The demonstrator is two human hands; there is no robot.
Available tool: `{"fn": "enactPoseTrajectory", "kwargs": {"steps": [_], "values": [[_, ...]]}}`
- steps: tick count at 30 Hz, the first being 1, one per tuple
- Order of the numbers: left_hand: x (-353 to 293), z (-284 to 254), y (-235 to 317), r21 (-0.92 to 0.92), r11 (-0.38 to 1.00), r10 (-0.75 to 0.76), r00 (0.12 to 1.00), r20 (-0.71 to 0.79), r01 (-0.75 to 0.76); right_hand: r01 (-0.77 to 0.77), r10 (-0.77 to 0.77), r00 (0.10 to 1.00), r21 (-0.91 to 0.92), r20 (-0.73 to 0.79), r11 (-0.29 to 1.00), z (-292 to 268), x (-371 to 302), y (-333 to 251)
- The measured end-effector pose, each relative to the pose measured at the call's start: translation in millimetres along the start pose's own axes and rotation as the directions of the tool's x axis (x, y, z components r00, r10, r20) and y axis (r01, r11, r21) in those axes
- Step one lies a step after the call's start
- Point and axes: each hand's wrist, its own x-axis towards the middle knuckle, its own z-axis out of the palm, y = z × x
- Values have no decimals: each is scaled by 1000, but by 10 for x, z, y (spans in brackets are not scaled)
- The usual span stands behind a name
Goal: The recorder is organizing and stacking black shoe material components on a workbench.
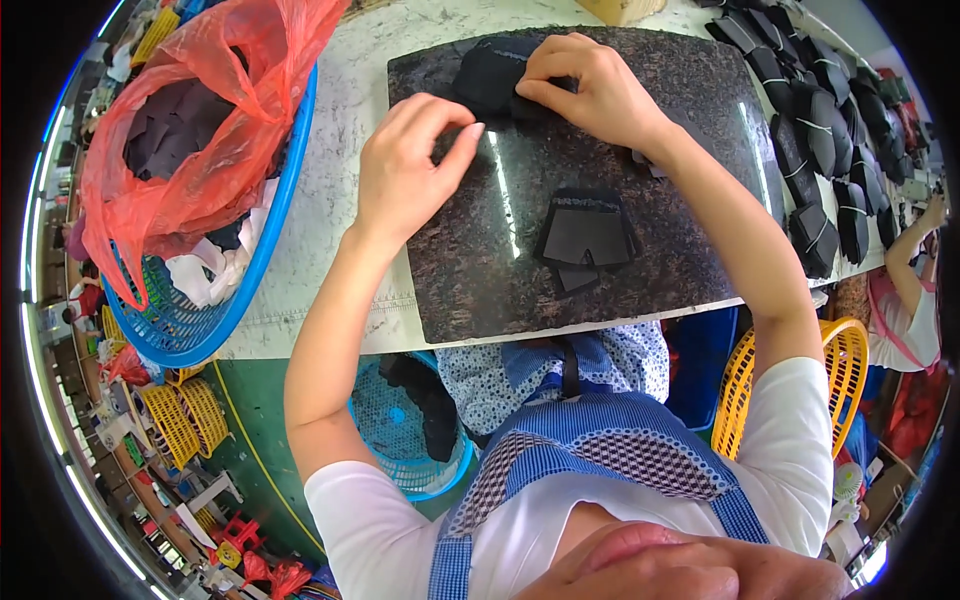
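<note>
At the far side of a dark speckled stone slab [460, 270] lies a pile of black fabric pieces [490, 75]. My right hand [595, 90] is at the pile's right edge, its thumb and fingers pinched on a black piece. By the pile's near left edge is my left hand [412, 160], its thumb and forefinger tips almost meeting; anything between them is too small to make out. Closer to me, a small stack of trapezoid black pieces [588, 235] rests on the slab, with a notch in its near edge. Another dark piece shows partly under my right wrist.
On the left stands a blue plastic basket [300, 160] with a red plastic bag [240, 120] of dark scraps. Tied bundles of black pieces [815, 130] crowd the table's right end. Below are a light-blue basket [400, 410] and a yellow basket [845, 350]. Another person [905, 310] is at right.
</note>
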Motion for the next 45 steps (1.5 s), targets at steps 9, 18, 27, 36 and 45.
{"fn": "enactPoseTrajectory", "kwargs": {"steps": [9, 18, 27, 36, 45], "values": [[315, 212, -11, 51, 993, 102, 984, 144, -110, -268, 190, 810, -61, -554, 961, -636, -142, -455], [361, 667, 540, -175, 948, 295, 939, 176, -265, -169, 168, 985, -54, -25, 984, -804, -1401, -639], [448, 1175, 726, -129, 946, 323, 884, 338, -296, -318, 199, 933, -426, -300, 847, -1004, -1568, -13], [303, 794, 1004, -267, 962, 163, 907, 389, -59, -408, 429, 798, 144, -423, 902, -943, -1557, -784], [-562, 163, 883, -417, 602, -183, 626, 758, 681, -886, 546, 434, 449, 717, 114, -873, -1383, -1070]]}}
